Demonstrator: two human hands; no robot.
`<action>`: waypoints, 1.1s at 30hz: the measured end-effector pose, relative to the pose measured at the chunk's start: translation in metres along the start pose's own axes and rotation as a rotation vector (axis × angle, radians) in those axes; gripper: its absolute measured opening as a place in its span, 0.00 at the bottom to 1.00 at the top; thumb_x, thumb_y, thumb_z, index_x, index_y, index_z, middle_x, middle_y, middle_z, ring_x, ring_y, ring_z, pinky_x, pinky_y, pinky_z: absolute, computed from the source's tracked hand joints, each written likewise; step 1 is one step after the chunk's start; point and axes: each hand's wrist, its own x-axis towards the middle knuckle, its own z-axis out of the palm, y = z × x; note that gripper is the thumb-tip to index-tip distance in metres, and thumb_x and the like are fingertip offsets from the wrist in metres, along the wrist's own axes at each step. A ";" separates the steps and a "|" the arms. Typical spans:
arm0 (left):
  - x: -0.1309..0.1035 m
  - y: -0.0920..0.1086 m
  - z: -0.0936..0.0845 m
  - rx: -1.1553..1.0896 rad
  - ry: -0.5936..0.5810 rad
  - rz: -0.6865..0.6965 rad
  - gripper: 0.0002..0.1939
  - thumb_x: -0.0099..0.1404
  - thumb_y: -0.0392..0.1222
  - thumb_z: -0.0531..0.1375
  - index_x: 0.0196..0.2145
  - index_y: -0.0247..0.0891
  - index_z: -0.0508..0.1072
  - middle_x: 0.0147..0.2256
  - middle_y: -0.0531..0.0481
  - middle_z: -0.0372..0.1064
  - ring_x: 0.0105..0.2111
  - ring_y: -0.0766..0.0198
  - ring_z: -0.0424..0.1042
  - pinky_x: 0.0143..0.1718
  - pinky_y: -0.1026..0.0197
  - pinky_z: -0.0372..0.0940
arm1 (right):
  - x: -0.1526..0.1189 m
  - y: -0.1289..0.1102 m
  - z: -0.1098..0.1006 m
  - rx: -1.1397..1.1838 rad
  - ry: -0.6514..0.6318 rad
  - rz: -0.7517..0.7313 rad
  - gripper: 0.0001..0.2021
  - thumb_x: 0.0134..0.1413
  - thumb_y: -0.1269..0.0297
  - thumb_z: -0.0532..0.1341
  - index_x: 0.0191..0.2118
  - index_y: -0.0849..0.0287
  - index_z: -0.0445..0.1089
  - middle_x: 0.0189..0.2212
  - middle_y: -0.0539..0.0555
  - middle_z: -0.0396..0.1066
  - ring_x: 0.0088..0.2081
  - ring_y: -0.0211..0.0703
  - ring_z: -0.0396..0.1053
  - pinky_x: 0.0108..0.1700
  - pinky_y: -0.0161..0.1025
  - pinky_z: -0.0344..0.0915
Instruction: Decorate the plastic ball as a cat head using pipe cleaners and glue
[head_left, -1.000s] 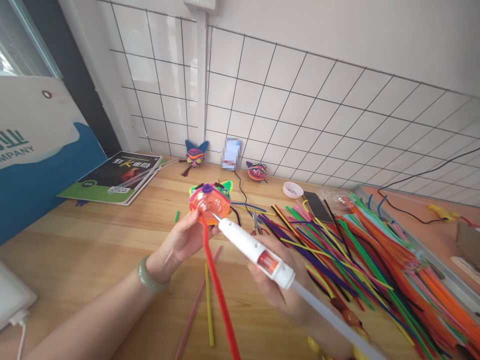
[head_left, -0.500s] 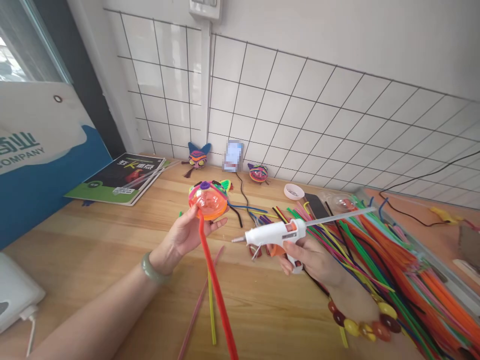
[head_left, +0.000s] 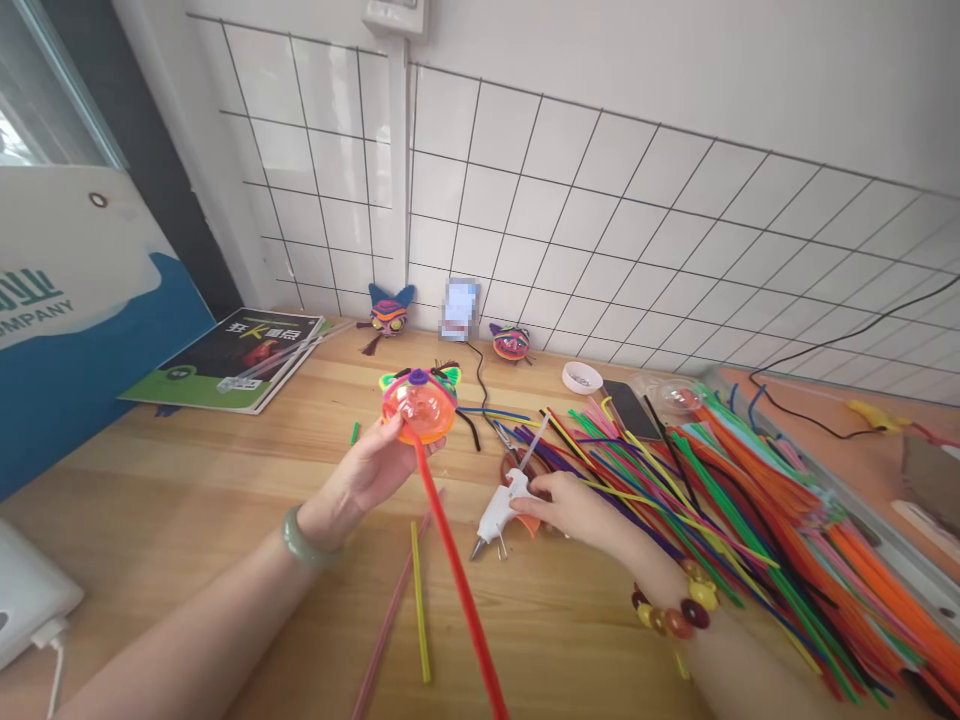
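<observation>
My left hand (head_left: 379, 460) grips a small cat-faced craft piece (head_left: 418, 405) made of a clear plastic dome edged in bright pipe cleaners. A long red pipe cleaner (head_left: 454, 560) trails from its lower edge towards me. My right hand (head_left: 562, 500) is closed on the white glue gun (head_left: 499, 510), which is down at the table with its nozzle pointing to the lower left. A clear glue stick (head_left: 538, 440) pokes from its back. Partly covered by the gun are scissors (head_left: 506, 437). Yellow (head_left: 420, 600) and pink (head_left: 390, 640) pipe cleaners lie below my left hand.
Many coloured pipe cleaners (head_left: 720, 500) spread over the right side. Along the back stand two finished faces (head_left: 390, 312) (head_left: 511, 343), a phone (head_left: 459, 310) and a white bowl (head_left: 582, 377). A magazine (head_left: 232, 350) lies left; a white device (head_left: 34, 590) sits nearer.
My right hand has lowered the glue gun to the table and tilted its nozzle down and left. The craft piece in my left hand has turned slightly, showing both ears.
</observation>
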 end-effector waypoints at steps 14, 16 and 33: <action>-0.005 -0.008 0.019 0.316 -0.018 0.102 0.20 0.56 0.41 0.68 0.47 0.37 0.75 0.43 0.43 0.76 0.45 0.53 0.73 0.51 0.55 0.63 | -0.027 -0.125 -0.013 0.553 -0.167 -0.159 0.19 0.55 0.48 0.63 0.36 0.62 0.72 0.27 0.53 0.77 0.26 0.36 0.73 0.26 0.30 0.67; -0.005 -0.008 0.017 0.329 -0.026 0.100 0.21 0.57 0.40 0.68 0.48 0.36 0.75 0.44 0.42 0.76 0.45 0.53 0.73 0.51 0.55 0.63 | -0.025 -0.128 -0.014 0.478 -0.165 -0.171 0.13 0.58 0.55 0.62 0.36 0.61 0.73 0.24 0.50 0.75 0.23 0.34 0.71 0.23 0.29 0.63; -0.008 -0.011 0.024 0.291 -0.042 0.030 0.21 0.58 0.42 0.67 0.49 0.36 0.74 0.45 0.40 0.76 0.46 0.52 0.73 0.52 0.54 0.62 | -0.006 -0.107 -0.007 0.146 0.455 -0.521 0.07 0.59 0.65 0.61 0.31 0.59 0.73 0.30 0.50 0.75 0.32 0.38 0.71 0.34 0.34 0.64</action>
